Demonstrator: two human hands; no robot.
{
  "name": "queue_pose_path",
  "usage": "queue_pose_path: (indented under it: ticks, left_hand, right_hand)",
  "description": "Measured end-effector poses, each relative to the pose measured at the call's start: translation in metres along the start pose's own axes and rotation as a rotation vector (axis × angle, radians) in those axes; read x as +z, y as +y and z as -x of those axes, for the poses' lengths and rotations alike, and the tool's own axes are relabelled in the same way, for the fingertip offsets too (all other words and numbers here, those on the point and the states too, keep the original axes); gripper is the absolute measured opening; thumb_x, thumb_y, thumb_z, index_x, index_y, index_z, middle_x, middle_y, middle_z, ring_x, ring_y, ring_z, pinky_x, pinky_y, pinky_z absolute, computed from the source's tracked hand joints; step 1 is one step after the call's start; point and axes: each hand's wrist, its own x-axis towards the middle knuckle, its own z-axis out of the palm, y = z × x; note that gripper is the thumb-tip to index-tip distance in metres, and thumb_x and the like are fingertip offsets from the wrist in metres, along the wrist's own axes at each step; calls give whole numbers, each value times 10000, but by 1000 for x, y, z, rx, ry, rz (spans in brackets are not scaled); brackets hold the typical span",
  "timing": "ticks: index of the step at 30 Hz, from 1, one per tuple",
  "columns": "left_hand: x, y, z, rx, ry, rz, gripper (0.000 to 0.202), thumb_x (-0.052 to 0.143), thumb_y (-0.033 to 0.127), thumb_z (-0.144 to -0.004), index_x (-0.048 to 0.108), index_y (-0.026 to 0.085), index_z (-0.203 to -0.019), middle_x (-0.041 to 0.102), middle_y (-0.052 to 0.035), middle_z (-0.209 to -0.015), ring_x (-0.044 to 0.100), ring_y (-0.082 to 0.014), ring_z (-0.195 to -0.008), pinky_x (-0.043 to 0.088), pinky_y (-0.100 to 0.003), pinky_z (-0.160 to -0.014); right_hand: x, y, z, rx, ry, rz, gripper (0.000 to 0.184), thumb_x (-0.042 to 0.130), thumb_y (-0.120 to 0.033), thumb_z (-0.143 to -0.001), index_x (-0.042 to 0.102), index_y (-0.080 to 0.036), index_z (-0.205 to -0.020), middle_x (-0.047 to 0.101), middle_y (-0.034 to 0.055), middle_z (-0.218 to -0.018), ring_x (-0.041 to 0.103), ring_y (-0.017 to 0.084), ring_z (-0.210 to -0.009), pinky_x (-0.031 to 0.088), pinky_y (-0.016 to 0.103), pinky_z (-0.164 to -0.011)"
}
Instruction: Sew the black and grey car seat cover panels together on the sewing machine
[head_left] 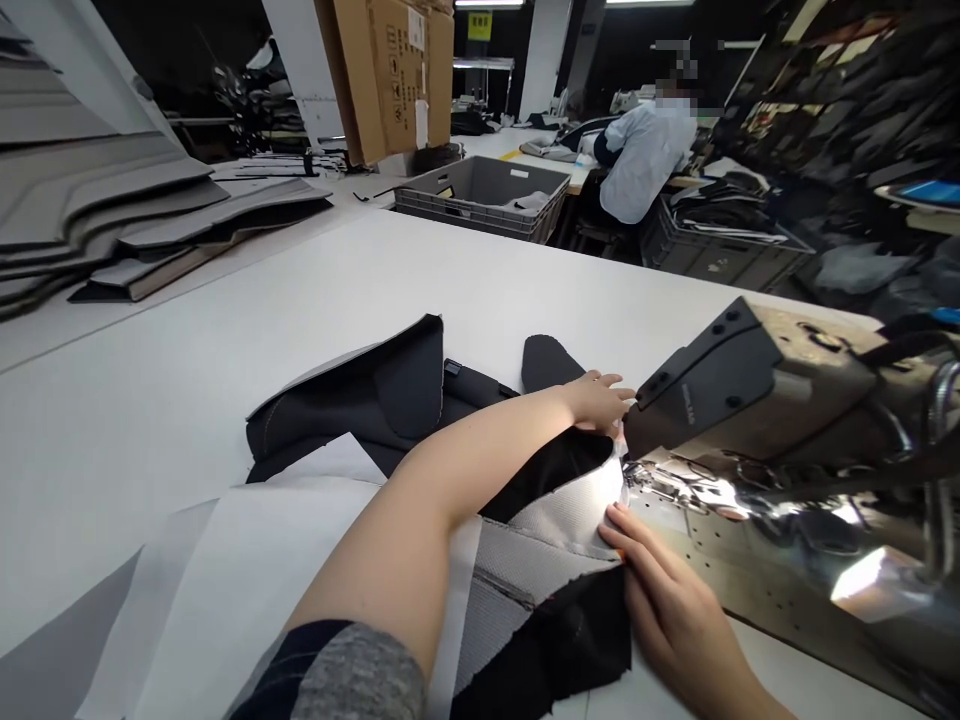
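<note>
A sewn cover piece of black and light grey mesh fabric (517, 575) lies under the head of an industrial sewing machine (697, 390). My left hand (596, 402) reaches across it to the far side, fingers spread at the fabric's edge close to the machine head. Nearer to me, my right hand (667, 605) rests with its fingers stretched flat on the grey mesh edge beside the needle area. The machine's lamp lights this edge brightly. My left forearm hides part of the black fabric (352, 400), which spreads out to the left. The needle itself cannot be made out.
White sheets (247, 560) lie at the front left of the white table (315, 290). Stacked grey panels (97, 190) stand at the left. Behind the table are a grey crate (480, 195), a cardboard box (397, 80) and a seated person (649, 150) at another table.
</note>
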Motion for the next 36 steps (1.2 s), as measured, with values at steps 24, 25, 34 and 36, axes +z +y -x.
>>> queue_pose_path:
  ticks: [24, 25, 34, 36]
  left_hand:
    - [14, -13, 28, -266, 334, 328, 345, 413, 381, -954, 616, 152, -795, 626, -43, -883, 544, -189, -938, 354, -303, -787]
    - [6, -14, 28, -281, 269, 405, 338, 425, 388, -947, 624, 154, -803, 634, -33, -876, 552, -180, -917, 362, -300, -791]
    - [-20, 4, 18, -317, 61, 216, 136, 576, 280, -840, 692, 210, -835, 669, -20, -921, 555, -228, -953, 319, -410, -922]
    - [-11, 11, 13, -316, 75, 144, 136, 563, 241, -835, 680, 174, -815, 650, -65, -975, 531, -263, -1004, 312, -442, -929]
  right_hand:
    - [-1, -2, -6, 11, -10, -49, 354, 367, -121, -885, 519, -159, -1202, 493, 102, -1344, 427, 231, -1282, 500, 408, -959]
    - [-1, -2, -7, 12, -7, -51, 352, 368, -121, -884, 521, -158, -1199, 496, 102, -1342, 424, 234, -1284, 499, 412, -960]
    - [-2, -4, -7, 27, 2, -85, 360, 369, -111, -867, 557, -145, -1172, 511, 109, -1329, 425, 248, -1283, 477, 430, -992]
    - [-2, -4, -6, 33, 3, -83, 359, 370, -106, -871, 550, -141, -1180, 498, 108, -1341, 404, 244, -1299, 476, 432, -995]
